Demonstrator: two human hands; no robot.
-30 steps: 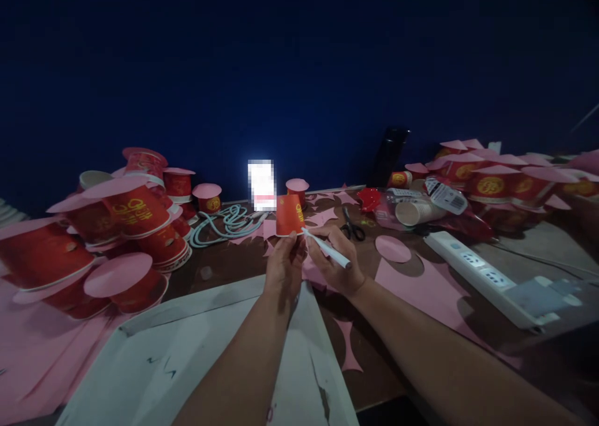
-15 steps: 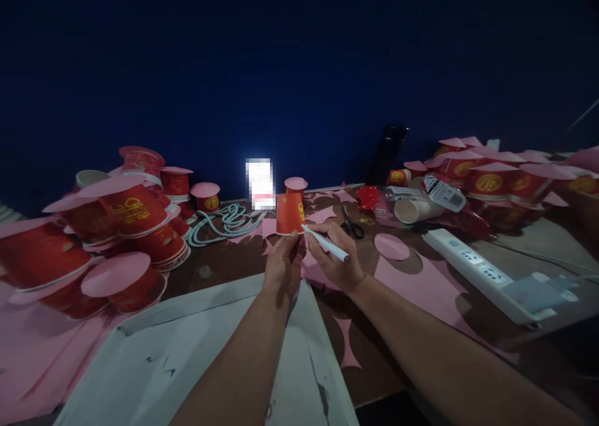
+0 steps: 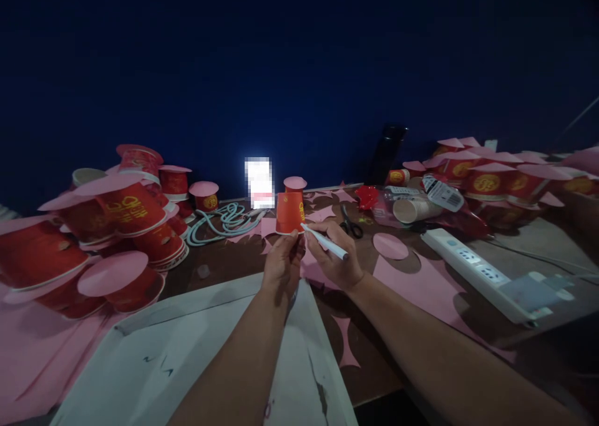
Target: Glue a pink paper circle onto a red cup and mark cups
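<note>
An upside-down red paper cup with yellow print is held at its lower rim by my left hand, fingers closed. My right hand grips a white pen, its tip against or very near the right side of the cup. Whether the tip touches, I cannot tell. Just behind stands another red cup topped by a pink paper disc. Beneath my hands lie pink paper offcuts and the edge of a white board or box.
Stacked red cups with pink discs fill the left; more cups sit at the right. Around the middle are a lit phone, a pale coiled cable, black scissors, bagged paper cups and a power strip.
Both hands, the cup and the pen stay almost in place. The whole view has shifted very slightly.
</note>
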